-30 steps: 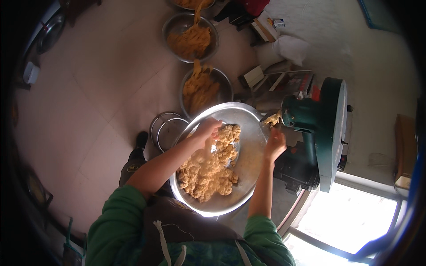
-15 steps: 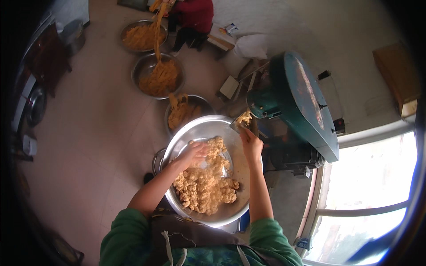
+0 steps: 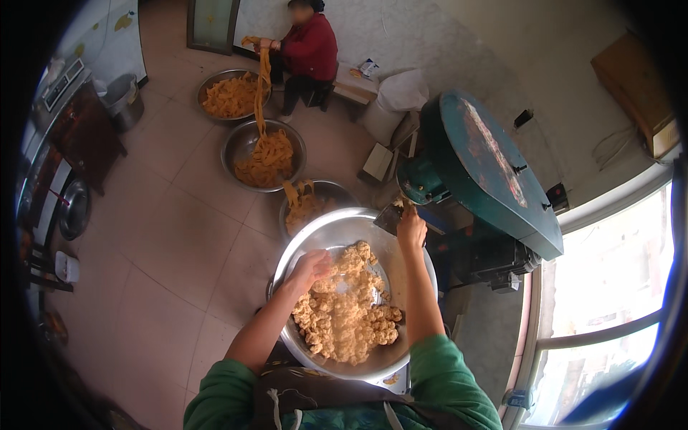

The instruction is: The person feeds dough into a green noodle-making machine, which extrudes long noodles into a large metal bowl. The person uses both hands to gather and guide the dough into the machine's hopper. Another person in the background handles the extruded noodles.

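Observation:
A wide metal basin (image 3: 288,331) in front of me holds crumbly, yellowish dough lumps (image 3: 351,315). Over the left side of the dough is my left hand (image 3: 314,266), fingers stretched out and nothing gripped in them. My right hand (image 3: 411,228) reaches past the basin's far right rim to the feed tray (image 3: 388,219) of a green machine (image 3: 494,172). Its fingers are pressed together at the machine's mouth, beside a little pale dough; what they hold, if anything, is hidden.
Several metal bowls of orange-yellow dough strips, including a middle bowl (image 3: 228,159), stand beyond the basin. A seated person in red (image 3: 309,46) holds up a long strip (image 3: 261,97). A window (image 3: 595,308) is at right; a dark cabinet (image 3: 87,136) stands far left.
My right hand has pushed forward to the machine's mouth, where a dough clump lay in the tray. My left hand has shifted left over the basin. The view has tilted up.

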{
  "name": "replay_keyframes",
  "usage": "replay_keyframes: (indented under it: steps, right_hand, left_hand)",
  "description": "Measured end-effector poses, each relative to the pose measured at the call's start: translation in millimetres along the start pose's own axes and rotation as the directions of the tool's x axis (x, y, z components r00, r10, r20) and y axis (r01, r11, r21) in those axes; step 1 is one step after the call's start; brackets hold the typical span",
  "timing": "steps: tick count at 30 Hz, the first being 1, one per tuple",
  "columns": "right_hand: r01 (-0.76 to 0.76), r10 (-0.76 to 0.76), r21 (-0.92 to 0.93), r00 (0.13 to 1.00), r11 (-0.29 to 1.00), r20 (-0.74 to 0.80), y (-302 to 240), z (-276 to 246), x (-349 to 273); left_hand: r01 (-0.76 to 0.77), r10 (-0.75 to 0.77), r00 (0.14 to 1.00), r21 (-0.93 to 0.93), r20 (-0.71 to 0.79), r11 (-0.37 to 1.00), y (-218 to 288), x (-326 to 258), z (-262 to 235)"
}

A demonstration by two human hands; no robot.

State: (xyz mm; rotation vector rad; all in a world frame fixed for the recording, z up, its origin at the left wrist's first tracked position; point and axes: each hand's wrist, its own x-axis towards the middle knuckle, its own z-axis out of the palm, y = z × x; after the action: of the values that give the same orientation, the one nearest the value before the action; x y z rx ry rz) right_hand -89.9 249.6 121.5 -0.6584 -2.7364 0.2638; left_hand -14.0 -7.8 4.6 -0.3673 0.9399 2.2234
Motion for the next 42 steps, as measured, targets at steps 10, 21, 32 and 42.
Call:
replay_keyframes:
  steps: [10, 21, 32, 42]
  right_hand:
    - [0.03, -0.025, -0.03, 0.987, 0.999, 0.156, -18.9, -26.8, -16.8]
    - [0.05, -0.011, -0.195, 0.981, 0.98, 0.194, -16.6, -65.5, -19.5]
    - [-0.027, 0.018, 0.078, 0.993, 0.997, 0.116, -14.8, -36.5, -7.1]
    - [-0.109, 0.102, 0.094, 0.992, 0.99, 0.073, 7.7, -7.7, -1.7]
  left_hand:
    - [-0.005, 0.001, 0.997, -0.059, -0.075, 0.998, 3.9, -1.8, -3.3]
    - [-0.032, 0.028, 0.999, -0.115, -0.039, 0.993, 5.4, -4.3, -11.9]
    - [-0.03, 0.01, 0.991, -0.152, -0.131, 0.988, 8.0, -0.8, -16.1]
    - [-0.004, -0.012, 0.989, -0.104, -0.149, 0.995, 8.0, -3.6, -10.7]
